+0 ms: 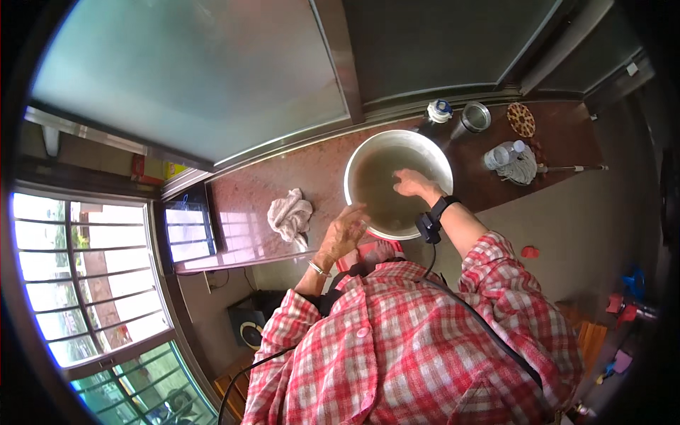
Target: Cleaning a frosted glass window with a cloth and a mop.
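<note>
A round white basin [351, 162] holds cloudy, brownish water [382, 183]. My right hand [417, 184], with a black device strapped at the wrist, reaches over the water inside it. Its fingertips are at or just below the surface, so I cannot tell whether they grip anything. At the basin's near left rim is my left hand [342, 231], a bangle on its wrist. Those fingers are bent against or just above the rim, and their grip is unclear. A crumpled, light-coloured cloth [290, 215] lies on the reddish stone counter [241, 204], left of my left hand.
Right of the basin stand a bottle with a blue-and-white cap [440, 111], a metal tumbler [474, 118], a round patterned trivet [521, 119], a clear plastic bottle [502, 155] and a grey mop head [519, 169]. Sliding glass panels [212, 69] border the back. A tablet-like screen [190, 226] leans at left.
</note>
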Available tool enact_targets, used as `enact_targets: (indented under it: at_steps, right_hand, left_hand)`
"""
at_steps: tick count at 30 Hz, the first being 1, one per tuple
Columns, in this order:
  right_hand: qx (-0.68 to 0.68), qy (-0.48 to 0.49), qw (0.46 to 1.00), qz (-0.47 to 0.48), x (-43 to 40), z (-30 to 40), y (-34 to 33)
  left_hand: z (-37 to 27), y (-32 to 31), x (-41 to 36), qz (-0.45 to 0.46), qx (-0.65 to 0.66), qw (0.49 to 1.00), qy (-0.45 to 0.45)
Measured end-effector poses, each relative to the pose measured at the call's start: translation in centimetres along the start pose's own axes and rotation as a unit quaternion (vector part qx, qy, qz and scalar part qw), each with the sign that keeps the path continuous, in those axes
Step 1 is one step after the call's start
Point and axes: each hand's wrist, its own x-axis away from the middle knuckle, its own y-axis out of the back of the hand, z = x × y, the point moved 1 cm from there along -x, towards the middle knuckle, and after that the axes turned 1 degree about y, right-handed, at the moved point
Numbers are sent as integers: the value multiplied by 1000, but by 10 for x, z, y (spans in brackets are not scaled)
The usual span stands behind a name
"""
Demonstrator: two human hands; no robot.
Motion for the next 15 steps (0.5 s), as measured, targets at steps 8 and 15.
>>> enact_targets:
  at_steps: [8,15]
  right_hand:
    - [-202,149,957,143,29,24,5]
    - [-4,76,997,30,93,28,52]
  left_hand:
    - [-6,-4,-12,-55,-120,991,-23]
    - [-39,-24,-46,-119,-313,929,-155]
